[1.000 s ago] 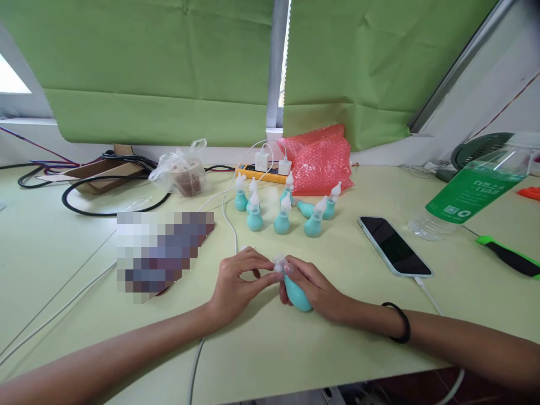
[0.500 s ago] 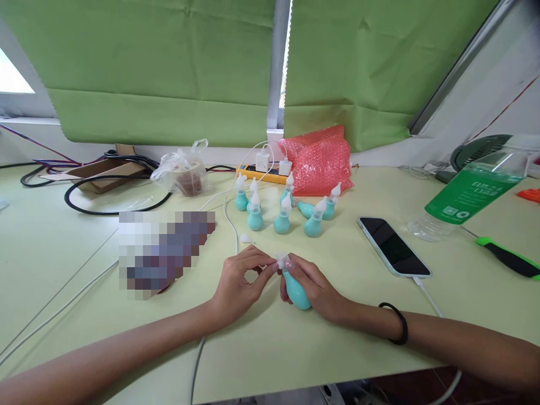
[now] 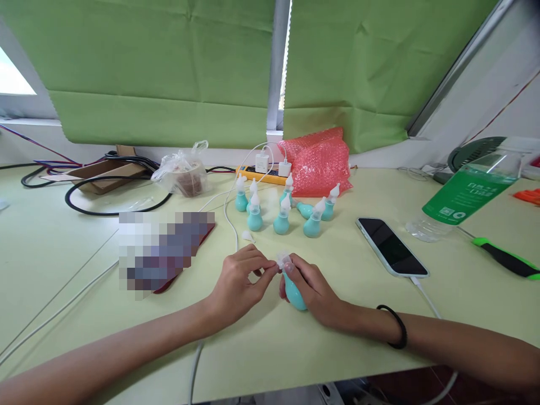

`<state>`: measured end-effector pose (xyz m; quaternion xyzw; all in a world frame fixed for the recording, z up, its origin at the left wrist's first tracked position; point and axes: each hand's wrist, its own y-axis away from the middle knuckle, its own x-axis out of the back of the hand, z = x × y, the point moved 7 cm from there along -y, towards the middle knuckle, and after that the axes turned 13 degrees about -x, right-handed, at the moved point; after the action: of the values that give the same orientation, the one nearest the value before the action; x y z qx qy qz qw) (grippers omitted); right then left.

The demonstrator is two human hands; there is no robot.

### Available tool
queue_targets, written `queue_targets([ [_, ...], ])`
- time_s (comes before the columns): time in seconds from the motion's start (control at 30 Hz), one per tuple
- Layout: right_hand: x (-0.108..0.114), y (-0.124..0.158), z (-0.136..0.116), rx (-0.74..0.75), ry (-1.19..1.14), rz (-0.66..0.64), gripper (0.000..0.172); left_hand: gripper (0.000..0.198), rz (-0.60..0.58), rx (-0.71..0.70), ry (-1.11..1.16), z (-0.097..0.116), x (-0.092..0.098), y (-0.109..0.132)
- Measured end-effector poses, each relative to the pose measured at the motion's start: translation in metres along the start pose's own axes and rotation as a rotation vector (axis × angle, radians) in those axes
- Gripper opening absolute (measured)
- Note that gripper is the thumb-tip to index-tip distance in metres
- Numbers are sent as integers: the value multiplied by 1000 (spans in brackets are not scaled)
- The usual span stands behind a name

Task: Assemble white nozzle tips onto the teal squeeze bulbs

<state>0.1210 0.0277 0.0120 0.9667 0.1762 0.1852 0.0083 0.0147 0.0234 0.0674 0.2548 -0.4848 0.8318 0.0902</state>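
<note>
My right hand [image 3: 314,289] is wrapped round a turquoise nasal aspirator bulb [image 3: 295,292], tilted with its clear plastic collar [image 3: 284,259] up and to the left. Thumb and forefinger of my left hand [image 3: 242,281] are pinched together at the collar's left edge; whatever is between the fingertips is too small to tell. A loose white tip [image 3: 248,236] lies on the table just beyond my left hand. Farther back stand several assembled aspirators [image 3: 282,216] with white tips, and one turquoise bulb [image 3: 304,210] lies on its side among them.
A phone [image 3: 392,246] on a charging cable lies to the right, near a green-labelled bottle [image 3: 468,194] and a green-black handled tool [image 3: 506,259]. Behind are a power strip [image 3: 270,177] and pink bubble wrap [image 3: 320,163]. A pixelated item [image 3: 169,253] lies left; white cables cross the table.
Both hands stay at the bulb, with only slight shifts of the fingers at the collar. The whole view has shifted a little; nothing is taken up or let go.
</note>
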Motion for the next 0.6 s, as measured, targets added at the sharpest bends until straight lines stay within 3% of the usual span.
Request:
queue_targets([
  [0.3,-1,0,-5,29,81,7,30,10,-33,-263,-27,13,1,-5],
  [0.6,1,-1,-1,-34,-83,14,32,10,-17,-253,-23,11,2,-4],
])
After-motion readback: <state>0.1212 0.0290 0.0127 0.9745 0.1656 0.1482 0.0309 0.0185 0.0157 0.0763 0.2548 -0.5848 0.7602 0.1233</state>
